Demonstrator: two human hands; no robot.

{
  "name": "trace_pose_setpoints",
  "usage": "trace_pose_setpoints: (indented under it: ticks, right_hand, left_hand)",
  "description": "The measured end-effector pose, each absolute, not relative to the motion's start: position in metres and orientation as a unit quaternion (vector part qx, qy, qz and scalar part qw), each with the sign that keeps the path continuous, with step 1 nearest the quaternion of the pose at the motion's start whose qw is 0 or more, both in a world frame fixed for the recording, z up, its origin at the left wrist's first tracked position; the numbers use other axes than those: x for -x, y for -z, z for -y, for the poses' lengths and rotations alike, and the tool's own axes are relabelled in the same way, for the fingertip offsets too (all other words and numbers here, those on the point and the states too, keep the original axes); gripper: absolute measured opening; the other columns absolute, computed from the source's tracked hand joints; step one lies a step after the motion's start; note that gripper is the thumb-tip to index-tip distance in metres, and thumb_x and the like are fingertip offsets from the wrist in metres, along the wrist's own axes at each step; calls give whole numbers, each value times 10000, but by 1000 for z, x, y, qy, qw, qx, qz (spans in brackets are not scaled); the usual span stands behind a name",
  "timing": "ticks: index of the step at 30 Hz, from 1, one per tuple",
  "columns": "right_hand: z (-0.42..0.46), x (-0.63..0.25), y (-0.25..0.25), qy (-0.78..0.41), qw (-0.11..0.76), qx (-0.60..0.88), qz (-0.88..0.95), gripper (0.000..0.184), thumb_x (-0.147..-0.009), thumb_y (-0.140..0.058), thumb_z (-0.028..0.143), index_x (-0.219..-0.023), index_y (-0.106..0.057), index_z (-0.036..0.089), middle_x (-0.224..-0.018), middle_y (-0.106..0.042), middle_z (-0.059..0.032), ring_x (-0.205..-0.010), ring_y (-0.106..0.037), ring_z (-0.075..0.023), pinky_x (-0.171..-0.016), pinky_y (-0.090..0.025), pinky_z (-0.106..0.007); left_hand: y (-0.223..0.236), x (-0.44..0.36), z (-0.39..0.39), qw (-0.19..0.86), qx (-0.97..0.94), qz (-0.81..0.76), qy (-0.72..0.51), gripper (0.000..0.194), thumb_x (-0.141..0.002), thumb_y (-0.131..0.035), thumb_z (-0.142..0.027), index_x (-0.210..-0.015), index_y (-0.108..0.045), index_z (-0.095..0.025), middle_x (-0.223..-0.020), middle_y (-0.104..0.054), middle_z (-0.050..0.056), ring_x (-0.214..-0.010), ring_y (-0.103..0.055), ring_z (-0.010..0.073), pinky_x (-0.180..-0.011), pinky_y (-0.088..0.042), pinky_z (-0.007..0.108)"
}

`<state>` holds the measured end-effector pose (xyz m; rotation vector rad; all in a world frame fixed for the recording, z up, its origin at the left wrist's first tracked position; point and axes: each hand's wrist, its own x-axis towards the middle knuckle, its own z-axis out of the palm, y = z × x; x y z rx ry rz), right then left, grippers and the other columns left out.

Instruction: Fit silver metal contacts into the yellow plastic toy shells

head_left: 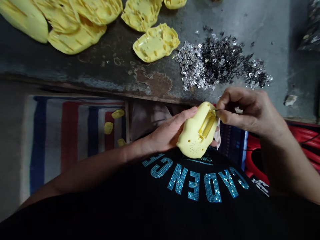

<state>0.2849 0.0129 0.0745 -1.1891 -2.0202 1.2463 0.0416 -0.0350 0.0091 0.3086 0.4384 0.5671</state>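
Black T-shirt [160, 186] with blue sequin lettering fills the foreground. Left hand [167, 131] is half open, cradling one yellow plastic shell [197, 133] just above the shirt. Right hand [250, 111] pinches thumb to forefinger on a thin item [216, 110], too small to identify, at the shell's rim. Three small yellow pieces [108, 127] lie on a striped cloth [72, 133]. Beyond, a worn table [100, 78] carries about seven yellow shells [156, 42] and one heap of silver scraps [215, 63].

The word "CADENCE" [195, 183] in teal rhinestones crosses the black T-shirt [160, 213] upside down; a smaller line [200, 160] above is unreadable
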Motion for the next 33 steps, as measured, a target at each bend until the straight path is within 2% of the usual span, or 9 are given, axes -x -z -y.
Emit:
trace_pose_setpoints:
  ticks: [3, 6, 12, 15, 20, 26, 29, 33]
  right_hand:
    - [-14, -284, -75, -442, 232, 436, 749, 93, -910, -795, 272, -863, -739, 214, -756, -667, 77, -608, -557, -53, -543, -436, -213]
    - [-14, -285, -77, -420, 226, 432, 765, 91, -919, -804, 280, -883, -752, 215, -782, -673, 69, -632, -568, -57, -560, -442, -220]
    - [-14, -288, -83, -398, 205, 422, 788, 45, -941, -773, 237, -914, -746, 213, -820, -683, 49, -672, -585, -77, -601, -443, -250]
    - [-17, -287, -85, -397, 183, 406, 803, 46, -957, -756, 229, -922, -738, 206, -805, -669, 44, -646, -563, -83, -598, -427, -261]
    - [-23, -286, -88, -375, 153, 387, 829, 70, -957, -790, 237, -915, -749, 199, -789, -673, 33, -674, -585, -98, -636, -422, -271]
    - [-13, -288, -78, -416, 216, 442, 765, 208, -1013, -852, 424, -936, -765, 253, -854, -750, -4, -707, -643, -159, -623, -462, -325]
    - [-2, -291, -71, -414, 282, 458, 734, 157, -1037, -858, 392, -950, -786, 283, -908, -780, -14, -755, -666, -185, -666, -489, -361]
    - [12, -293, -62, -338, 355, 444, 750, 40, -1045, -856, 285, -1034, -831, 314, -962, -805, 1, -838, -699, -200, -748, -532, -382]
  left_hand:
    - [-9, -42, 36, 927, -141, -210, -278, 514, -1058, -802, -585, -1364, -753, -175, -1204, -904, 131, -985, -899, 337, -906, -712, 430]
    - [-10, -43, 37, 929, -131, -207, -279, 525, -1037, -834, -598, -1337, -763, -173, -1152, -908, 125, -986, -899, 341, -895, -718, 427]
    - [-14, -46, 39, 922, -143, -213, -291, 500, -1037, -829, -616, -1222, -791, -153, -1125, -901, 141, -963, -881, 298, -960, -714, 429]
    - [-14, -46, 39, 918, -149, -224, -290, 544, -1037, -832, -613, -1341, -783, -165, -1150, -898, 139, -973, -882, 310, -900, -718, 419]
    - [-15, -43, 40, 909, -158, -256, -287, 656, -1079, -793, -558, -1601, -664, -183, -1218, -892, 143, -1000, -885, 319, -884, -715, 414]
    - [-10, -40, 37, 925, -142, -224, -271, 649, -1090, -743, -596, -1562, -686, -155, -1216, -892, 163, -1033, -882, 339, -1008, -694, 480]
    - [-6, -38, 34, 926, -143, -230, -262, 662, -1082, -731, -630, -1530, -695, -143, -1268, -887, 179, -1029, -884, 337, -1049, -676, 484]
    - [-3, -36, 31, 934, -151, -214, -244, 748, -1032, -763, -699, -1525, -686, -142, -1258, -889, 181, -1031, -886, 350, -1040, -675, 481]
